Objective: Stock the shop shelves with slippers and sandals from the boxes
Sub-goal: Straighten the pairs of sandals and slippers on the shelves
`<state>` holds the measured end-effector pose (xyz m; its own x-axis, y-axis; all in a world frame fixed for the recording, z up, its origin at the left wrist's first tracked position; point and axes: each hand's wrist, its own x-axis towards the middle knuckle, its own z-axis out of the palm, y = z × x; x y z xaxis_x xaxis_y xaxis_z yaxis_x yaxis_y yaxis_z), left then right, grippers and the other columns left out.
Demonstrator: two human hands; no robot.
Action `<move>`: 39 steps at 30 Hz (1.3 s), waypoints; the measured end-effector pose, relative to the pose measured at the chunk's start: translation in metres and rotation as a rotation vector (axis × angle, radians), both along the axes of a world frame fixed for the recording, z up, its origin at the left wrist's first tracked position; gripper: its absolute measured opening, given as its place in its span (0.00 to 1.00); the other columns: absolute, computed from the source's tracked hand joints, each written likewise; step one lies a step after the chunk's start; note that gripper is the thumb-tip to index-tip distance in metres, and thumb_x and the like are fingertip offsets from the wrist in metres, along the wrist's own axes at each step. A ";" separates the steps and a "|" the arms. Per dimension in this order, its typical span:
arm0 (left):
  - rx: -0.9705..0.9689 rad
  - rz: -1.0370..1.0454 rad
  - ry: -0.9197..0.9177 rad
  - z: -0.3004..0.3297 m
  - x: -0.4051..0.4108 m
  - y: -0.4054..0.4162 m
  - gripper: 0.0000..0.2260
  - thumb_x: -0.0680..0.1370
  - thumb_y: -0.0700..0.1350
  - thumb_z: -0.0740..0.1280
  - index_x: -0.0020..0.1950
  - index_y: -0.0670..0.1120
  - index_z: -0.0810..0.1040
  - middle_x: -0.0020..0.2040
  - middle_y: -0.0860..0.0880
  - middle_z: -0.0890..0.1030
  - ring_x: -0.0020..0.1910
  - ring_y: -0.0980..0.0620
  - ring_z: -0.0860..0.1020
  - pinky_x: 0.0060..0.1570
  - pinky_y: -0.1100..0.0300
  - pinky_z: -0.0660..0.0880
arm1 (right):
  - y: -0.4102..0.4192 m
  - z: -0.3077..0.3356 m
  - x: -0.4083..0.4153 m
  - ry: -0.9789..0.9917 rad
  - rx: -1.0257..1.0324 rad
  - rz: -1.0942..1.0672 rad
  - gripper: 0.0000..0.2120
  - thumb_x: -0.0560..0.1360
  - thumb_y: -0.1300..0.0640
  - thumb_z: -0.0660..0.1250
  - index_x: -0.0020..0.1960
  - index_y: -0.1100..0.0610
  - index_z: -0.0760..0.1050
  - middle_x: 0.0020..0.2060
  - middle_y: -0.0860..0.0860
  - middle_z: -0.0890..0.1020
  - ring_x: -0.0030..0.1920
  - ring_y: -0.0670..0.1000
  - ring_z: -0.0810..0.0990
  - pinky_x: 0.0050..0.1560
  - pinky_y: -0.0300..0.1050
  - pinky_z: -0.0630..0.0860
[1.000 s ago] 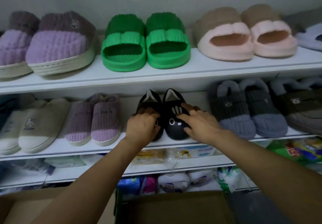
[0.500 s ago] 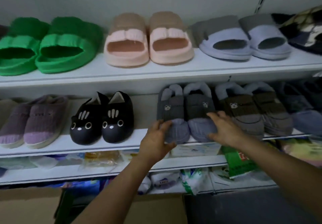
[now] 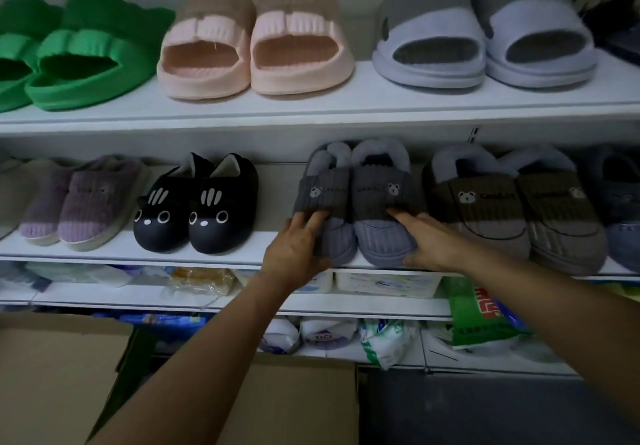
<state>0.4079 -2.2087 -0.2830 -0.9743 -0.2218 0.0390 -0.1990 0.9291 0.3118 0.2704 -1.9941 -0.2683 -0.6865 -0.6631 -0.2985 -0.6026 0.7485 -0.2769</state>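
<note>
Left hand (image 3: pixel 298 249) and right hand (image 3: pixel 427 242), fingers straight, press the toes of the grey bear slippers (image 3: pixel 356 202) between them on the middle shelf (image 3: pixel 225 259).

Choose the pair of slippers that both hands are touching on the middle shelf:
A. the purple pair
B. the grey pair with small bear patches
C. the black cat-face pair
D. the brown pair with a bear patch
B: the left hand and the right hand both rest on the toes of the grey bear-patch slippers.
</note>
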 end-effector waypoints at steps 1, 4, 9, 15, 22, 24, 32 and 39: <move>0.014 0.018 0.005 0.001 0.000 -0.004 0.39 0.69 0.52 0.74 0.75 0.52 0.60 0.72 0.44 0.64 0.65 0.40 0.68 0.62 0.50 0.70 | -0.004 -0.001 0.000 0.003 -0.019 0.012 0.46 0.69 0.53 0.71 0.77 0.45 0.45 0.68 0.59 0.66 0.65 0.61 0.71 0.61 0.46 0.72; 0.007 0.058 -0.043 0.004 -0.001 -0.016 0.39 0.69 0.52 0.74 0.76 0.54 0.58 0.72 0.44 0.63 0.67 0.41 0.66 0.64 0.50 0.70 | -0.016 -0.003 0.003 0.022 -0.037 0.037 0.45 0.70 0.53 0.71 0.77 0.45 0.46 0.69 0.59 0.65 0.65 0.62 0.71 0.60 0.46 0.72; -0.025 0.057 -0.075 0.004 -0.002 -0.017 0.40 0.70 0.53 0.74 0.76 0.55 0.56 0.72 0.44 0.63 0.67 0.41 0.66 0.63 0.51 0.69 | -0.021 -0.001 0.004 0.037 -0.023 0.033 0.44 0.71 0.53 0.71 0.77 0.46 0.47 0.69 0.59 0.65 0.65 0.62 0.71 0.61 0.47 0.72; -0.033 0.046 -0.079 0.006 -0.002 -0.016 0.40 0.71 0.53 0.73 0.76 0.54 0.55 0.72 0.43 0.63 0.68 0.40 0.66 0.62 0.48 0.71 | -0.019 0.005 0.012 0.045 0.007 0.024 0.43 0.73 0.53 0.69 0.77 0.47 0.44 0.73 0.57 0.59 0.67 0.61 0.69 0.63 0.49 0.71; -0.083 0.024 0.013 0.010 0.011 0.006 0.34 0.72 0.51 0.71 0.75 0.49 0.60 0.69 0.44 0.66 0.66 0.41 0.67 0.58 0.47 0.73 | 0.035 0.002 0.037 0.083 -0.138 -0.020 0.37 0.76 0.52 0.66 0.78 0.50 0.49 0.74 0.51 0.56 0.70 0.55 0.64 0.66 0.48 0.68; -0.075 -0.029 0.066 0.012 0.011 0.024 0.33 0.72 0.51 0.71 0.74 0.47 0.63 0.68 0.44 0.67 0.66 0.42 0.67 0.60 0.49 0.71 | 0.053 0.004 0.036 0.091 -0.160 -0.055 0.34 0.76 0.53 0.65 0.77 0.50 0.52 0.74 0.51 0.58 0.71 0.54 0.64 0.67 0.48 0.68; 0.109 -0.142 0.147 0.020 -0.040 0.133 0.32 0.74 0.51 0.71 0.74 0.47 0.63 0.69 0.45 0.66 0.68 0.45 0.65 0.66 0.55 0.65 | 0.143 0.026 -0.011 0.333 -0.113 -0.135 0.27 0.74 0.52 0.66 0.71 0.52 0.65 0.67 0.53 0.67 0.65 0.56 0.65 0.64 0.47 0.67; 0.245 -0.044 -0.015 -0.001 -0.093 0.228 0.42 0.67 0.57 0.75 0.76 0.53 0.59 0.70 0.45 0.61 0.67 0.43 0.65 0.68 0.52 0.66 | 0.219 0.017 -0.069 0.090 0.022 -0.381 0.40 0.70 0.46 0.72 0.75 0.53 0.54 0.68 0.61 0.62 0.66 0.64 0.67 0.65 0.53 0.68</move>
